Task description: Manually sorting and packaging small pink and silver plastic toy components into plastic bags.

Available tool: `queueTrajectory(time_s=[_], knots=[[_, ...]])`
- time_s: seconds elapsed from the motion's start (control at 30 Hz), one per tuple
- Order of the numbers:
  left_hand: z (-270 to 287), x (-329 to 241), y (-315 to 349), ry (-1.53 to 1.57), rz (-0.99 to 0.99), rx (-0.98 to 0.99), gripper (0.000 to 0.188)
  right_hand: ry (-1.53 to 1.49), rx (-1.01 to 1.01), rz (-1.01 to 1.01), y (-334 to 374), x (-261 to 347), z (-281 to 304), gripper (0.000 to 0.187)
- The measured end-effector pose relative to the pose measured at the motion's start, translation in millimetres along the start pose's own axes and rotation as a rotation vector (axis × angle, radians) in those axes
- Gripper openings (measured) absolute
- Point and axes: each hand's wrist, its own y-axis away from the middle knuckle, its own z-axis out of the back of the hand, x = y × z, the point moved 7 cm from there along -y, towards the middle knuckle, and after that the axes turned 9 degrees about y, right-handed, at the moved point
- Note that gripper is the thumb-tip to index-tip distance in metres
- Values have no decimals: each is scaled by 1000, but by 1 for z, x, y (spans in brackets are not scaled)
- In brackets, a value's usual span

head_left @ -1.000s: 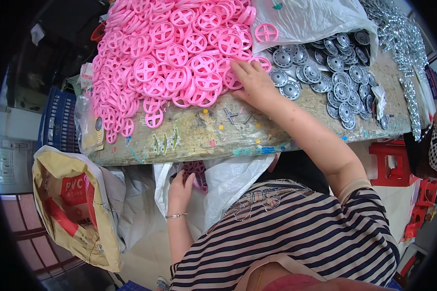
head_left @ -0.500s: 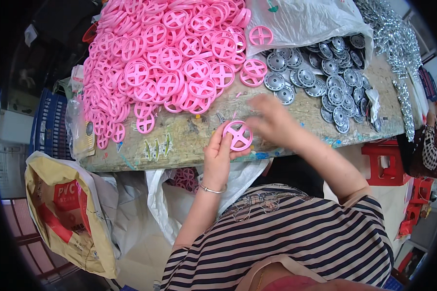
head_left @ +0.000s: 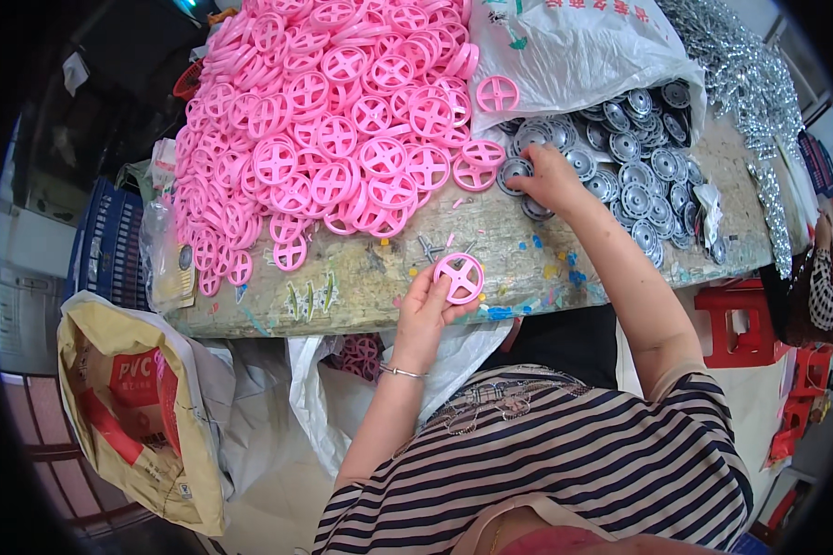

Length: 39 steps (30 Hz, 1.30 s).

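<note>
My left hand (head_left: 426, 305) is closed around the edge of a pink plastic wheel (head_left: 459, 277) with a cross of spokes, held just above the table's front edge. My right hand (head_left: 553, 178) reaches to the near left side of a heap of grey hubcap-like discs (head_left: 639, 176). Its thumb and fingers close on the rim of one grey disc (head_left: 513, 176). To the left of that disc, two loose pink wheels (head_left: 478, 165) overlap at the border of a large pile of pink wheels (head_left: 333, 139).
A white plastic sack (head_left: 583, 55) lies behind the grey discs, with silver tinsel (head_left: 740, 74) to its right. Small grey pieces (head_left: 428, 247) lie on the worn table (head_left: 370, 287). An open paper sack (head_left: 83, 370) stands at left, a red stool (head_left: 740, 324) at right.
My right hand has moved away from the pink wheel, up and right, onto the grey discs. My left hand keeps hold of the pink wheel. The whole view has shifted slightly.
</note>
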Motion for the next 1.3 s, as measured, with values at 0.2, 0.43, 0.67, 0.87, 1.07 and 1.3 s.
queueTrajectory(time_s=[0.2,0.43,0.67,0.87,1.07,1.3], knots=[[0,-2,-2,44,-42,-11,33,-596,157,-150,27,42,26,20],[-15,-9,4,140,-111,63,35,-546,200,199,112,117,11,40],[-14,-16,15,-3,-211,108,34,-834,441,-12,121,111,-10,29],[-14,-19,25,-132,-232,21,32,-793,373,-22,130,114,-18,25],[40,-39,62,-387,-375,-293,29,-567,353,60,101,117,1,34],[145,-66,113,-1236,-289,-507,28,76,-313,263,12,71,2,38]])
